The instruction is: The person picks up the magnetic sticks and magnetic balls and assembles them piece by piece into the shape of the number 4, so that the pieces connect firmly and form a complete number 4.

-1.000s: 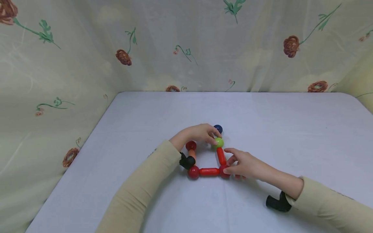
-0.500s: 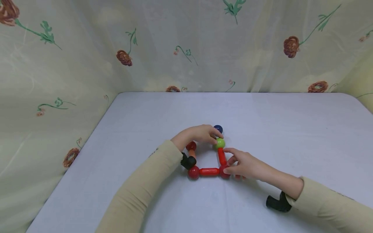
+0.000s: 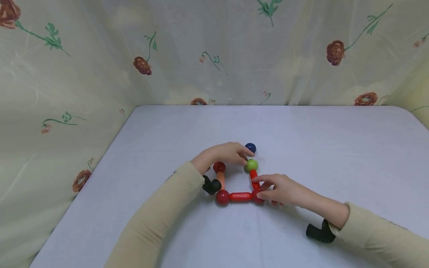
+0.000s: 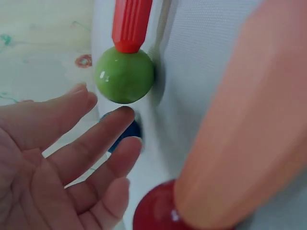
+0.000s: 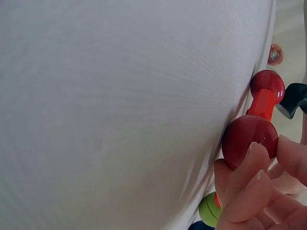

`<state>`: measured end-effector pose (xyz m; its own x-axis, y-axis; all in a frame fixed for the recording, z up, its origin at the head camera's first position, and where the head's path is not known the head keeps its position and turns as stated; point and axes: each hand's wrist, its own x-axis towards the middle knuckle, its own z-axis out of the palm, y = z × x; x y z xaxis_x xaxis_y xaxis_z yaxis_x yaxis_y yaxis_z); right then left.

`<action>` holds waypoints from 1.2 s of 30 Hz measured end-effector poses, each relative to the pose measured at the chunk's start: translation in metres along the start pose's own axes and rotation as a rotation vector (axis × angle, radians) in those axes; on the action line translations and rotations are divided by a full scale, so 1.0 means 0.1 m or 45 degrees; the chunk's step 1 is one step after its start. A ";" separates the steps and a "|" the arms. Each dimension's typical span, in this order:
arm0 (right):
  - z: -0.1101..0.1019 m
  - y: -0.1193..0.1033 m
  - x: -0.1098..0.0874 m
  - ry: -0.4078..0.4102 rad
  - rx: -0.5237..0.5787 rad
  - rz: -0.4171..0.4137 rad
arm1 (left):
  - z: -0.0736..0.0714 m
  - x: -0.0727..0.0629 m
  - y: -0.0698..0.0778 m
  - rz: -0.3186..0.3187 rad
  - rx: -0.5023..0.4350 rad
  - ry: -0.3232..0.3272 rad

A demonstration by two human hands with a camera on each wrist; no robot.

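Observation:
A U-shaped frame of balls and rods lies on the table. Its near side is a red rod (image 3: 240,197) between a dark red ball (image 3: 222,197) and the corner dark red ball (image 3: 257,196). My right hand (image 3: 283,190) grips that corner ball, its index finger lying over the right-hand red rod (image 3: 253,175). That rod ends in a green ball (image 4: 124,75). Loosely spread beside the green ball, my left hand (image 4: 72,158) holds nothing; a gap shows between fingertips and ball in the left wrist view. An orange rod (image 3: 221,180) on the left carries another red ball (image 3: 219,167).
A dark blue ball (image 3: 250,147) sits just beyond the green one, partly behind the left fingers. White cloth covers the table (image 3: 335,149). Flowered fabric (image 3: 234,52) hangs behind it and at the left. Black wrist cameras (image 3: 320,232) jut from both sleeves.
My left fingers have let go of the green ball and drawn slightly left. The right index finger has lowered onto the red rod, while the right thumb stays at the corner ball.

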<state>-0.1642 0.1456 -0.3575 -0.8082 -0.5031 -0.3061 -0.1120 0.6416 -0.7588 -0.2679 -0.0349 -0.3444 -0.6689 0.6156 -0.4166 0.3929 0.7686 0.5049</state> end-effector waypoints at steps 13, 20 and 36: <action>0.00 -0.01 0.01 -0.006 -0.020 0.029 | 0.05 -0.51 0.01 -0.146 0.002 0.026; 0.00 -0.01 0.00 -0.006 -0.018 0.015 | 0.28 -0.78 0.01 -0.209 0.099 0.059; -0.03 0.02 0.03 -0.032 -0.040 -0.050 | 0.62 -1.02 -0.13 -0.128 0.048 0.248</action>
<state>-0.1688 0.1472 -0.3581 -0.7881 -0.5423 -0.2913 -0.1617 0.6390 -0.7520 -0.1652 -0.0967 -0.3551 -0.8138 0.4931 -0.3075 0.3392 0.8327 0.4378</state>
